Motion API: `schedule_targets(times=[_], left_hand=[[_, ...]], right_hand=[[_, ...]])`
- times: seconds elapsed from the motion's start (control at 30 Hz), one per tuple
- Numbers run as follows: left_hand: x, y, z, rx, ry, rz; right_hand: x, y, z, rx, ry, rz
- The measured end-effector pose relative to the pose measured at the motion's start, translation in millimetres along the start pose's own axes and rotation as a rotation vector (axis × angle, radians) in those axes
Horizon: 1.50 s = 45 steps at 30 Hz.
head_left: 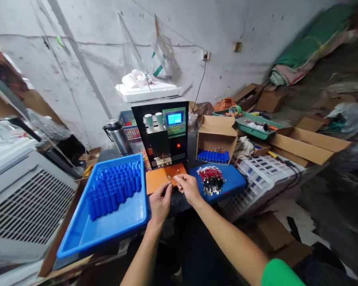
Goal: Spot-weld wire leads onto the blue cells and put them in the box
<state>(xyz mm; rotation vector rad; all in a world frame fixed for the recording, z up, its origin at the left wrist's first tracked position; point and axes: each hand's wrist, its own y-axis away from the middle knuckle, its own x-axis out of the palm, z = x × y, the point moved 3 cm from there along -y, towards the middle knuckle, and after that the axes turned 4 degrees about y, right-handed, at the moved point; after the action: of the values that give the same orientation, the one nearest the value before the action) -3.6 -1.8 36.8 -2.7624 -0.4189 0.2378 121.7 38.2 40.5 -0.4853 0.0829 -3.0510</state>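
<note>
Over the orange board (155, 182), a tiny part (178, 172) is pinched by the fingers of the right hand (189, 188); those of the left hand (161, 200) are pressed together (on what cannot be told). If held loosely, it might be dropped.

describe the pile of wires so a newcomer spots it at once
Start at the black machine with the lit screen. To its right stands an open cardboard box, with a flat blue surface in front. The wire pile there is red and black with white tips, unlike the box's blue cylinders.
</note>
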Motion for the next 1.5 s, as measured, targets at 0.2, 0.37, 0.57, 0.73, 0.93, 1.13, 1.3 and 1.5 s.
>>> schedule_targets(times=[0.2, 0.37, 0.57, 0.73, 0.93, 1.13, 1.3, 1.5], left_hand=[[-20.5, 9.8, -7.4, -0.151, 0.092, 0.116], [-35.8, 18.7, -9.5, -0.186, 0.036, 0.154], [-94.6, -21.1, -7.2, 0.040, -0.678, 0.079], [-113.6, -64.3, 3.6, 0.089, -1.351, 0.295], [-104.8, -78.1, 10.3, 0.107, -1.465, 0.400], [-108.8, -65.2, 23.0, -0.016, -1.028, 0.358], [-122.2, -56.3, 20.5, -0.091, -0.692, 0.045], [-82.1, -58.4, 1.2, -0.083, -0.285, -0.071]], right_hand=[[8.1, 13.1, -1.0, -0.049, 0.211, 0.243], [11.3, 18.1, -4.1, -0.096, 0.302, 0.319], [-2.6, 3.6, -15.2, -0.150, 0.347, 0.082], [-5.0, -7.2, -28.4, -0.087, 0.282, 0.079], [-2.8, -8.2, -28.7, -0.050, 0.239, 0.063], [-2.6, -9.2, -27.8, -0.027, 0.204, 0.051], [-2.7, -11.3, -27.9, -0.026, 0.176, 0.041], [-1.1, -15.1, -22.0, -0.013, 0.130, 0.013]])
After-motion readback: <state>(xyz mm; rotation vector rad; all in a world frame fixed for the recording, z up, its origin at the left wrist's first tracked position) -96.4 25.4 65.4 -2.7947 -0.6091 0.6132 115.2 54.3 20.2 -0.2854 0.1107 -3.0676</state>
